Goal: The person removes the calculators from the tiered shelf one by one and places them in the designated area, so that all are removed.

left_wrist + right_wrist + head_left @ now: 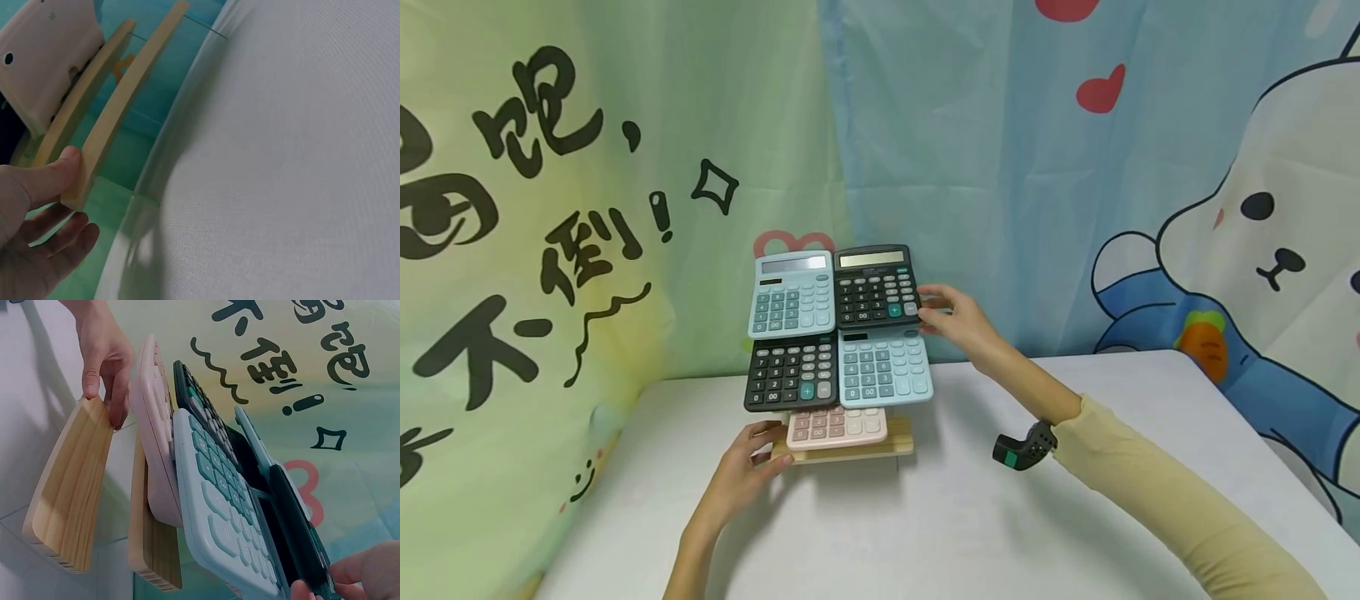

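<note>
My left hand (741, 471) pinches the left end of a wooden rack's front slat (125, 106), thumb on one face and fingers behind. A pink calculator (837, 427) leans on the rack's second slat (153, 550). In front of its upper part stand a black calculator (790, 375) at left and a light blue one (883, 371) at right. Higher up are another light blue calculator (793, 296) and, beside it, a second black calculator (872, 287). The right edge of that upper black one is between the thumb and fingers of my right hand (958, 321).
The rack stands on a white table (985, 533) near its back edge. Behind hangs a printed curtain (940, 167) with cartoon figures and black lettering. A black band with a device (1026, 446) sits on my right wrist, over the table.
</note>
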Action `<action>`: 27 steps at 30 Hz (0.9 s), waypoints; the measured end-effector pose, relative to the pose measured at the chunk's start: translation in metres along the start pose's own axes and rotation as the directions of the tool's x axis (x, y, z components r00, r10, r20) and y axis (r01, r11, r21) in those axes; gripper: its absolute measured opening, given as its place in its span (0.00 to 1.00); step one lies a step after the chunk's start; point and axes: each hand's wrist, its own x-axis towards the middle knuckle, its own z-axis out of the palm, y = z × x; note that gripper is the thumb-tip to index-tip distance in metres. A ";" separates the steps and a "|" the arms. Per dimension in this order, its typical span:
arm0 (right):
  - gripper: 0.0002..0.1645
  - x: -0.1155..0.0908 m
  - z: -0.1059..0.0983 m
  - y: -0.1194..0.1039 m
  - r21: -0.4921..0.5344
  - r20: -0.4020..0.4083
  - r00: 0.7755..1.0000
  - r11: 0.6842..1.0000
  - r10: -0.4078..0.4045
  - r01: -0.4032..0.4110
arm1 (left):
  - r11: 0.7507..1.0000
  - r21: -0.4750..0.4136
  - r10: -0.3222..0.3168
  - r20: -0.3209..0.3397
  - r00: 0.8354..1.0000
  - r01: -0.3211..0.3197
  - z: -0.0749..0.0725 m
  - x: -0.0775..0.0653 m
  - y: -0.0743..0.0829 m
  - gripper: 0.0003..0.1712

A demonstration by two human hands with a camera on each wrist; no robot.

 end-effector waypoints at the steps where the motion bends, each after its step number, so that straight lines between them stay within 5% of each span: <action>1: 0.28 0.000 0.000 0.000 -0.002 -0.003 1.000 1.000 0.005 -0.005 | 1.000 -0.002 -0.001 0.001 1.000 0.001 0.000 0.000 0.000 0.28; 27: 0.28 -0.001 0.000 -0.001 0.040 0.027 0.999 0.998 0.046 -0.048 | 1.000 0.003 -0.004 0.004 1.000 0.004 -0.001 -0.001 0.002 0.30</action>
